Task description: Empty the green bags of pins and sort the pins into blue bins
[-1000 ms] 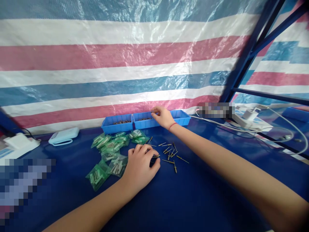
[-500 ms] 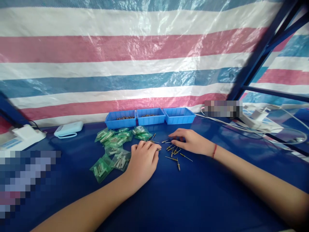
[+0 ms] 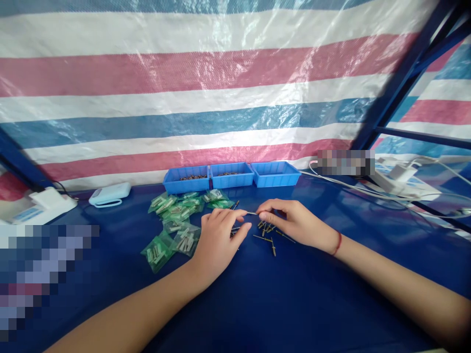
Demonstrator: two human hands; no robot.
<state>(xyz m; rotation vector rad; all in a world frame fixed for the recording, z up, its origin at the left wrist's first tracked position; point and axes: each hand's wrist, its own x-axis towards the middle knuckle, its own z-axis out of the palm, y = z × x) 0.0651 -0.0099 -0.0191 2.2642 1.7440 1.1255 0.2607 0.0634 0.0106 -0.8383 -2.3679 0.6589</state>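
Note:
My right hand (image 3: pixel 285 218) pinches a thin blind rivet (image 3: pixel 251 213) between thumb and fingertips, its free end pointing left. My left hand (image 3: pixel 221 233) rests with thumb and index finger apart; its index fingertip is close to that rivet's end, and I cannot tell if they touch. Partly hidden under the left hand lie a few more rivets (image 3: pixel 234 229). Below the right fingertips is a loose group of brass-coloured rivets (image 3: pixel 273 240) with thin pins. Green-tinted plastic bags (image 3: pixel 158 252) holding small metal pieces are spread left of the left hand.
Three blue bins stand along the back: the left bin (image 3: pixel 187 185) and middle bin (image 3: pixel 231 181) contain small metal parts, the right bin (image 3: pixel 276 180) shows a bare bottom. A pale blue device (image 3: pixel 109 194) lies back left. White cables (image 3: pixel 353 189) and a power strip are at right.
My right hand has picked up a rivet from the table and holds it near the left fingers. The left thumb and index finger have spread apart. The view has shifted slightly.

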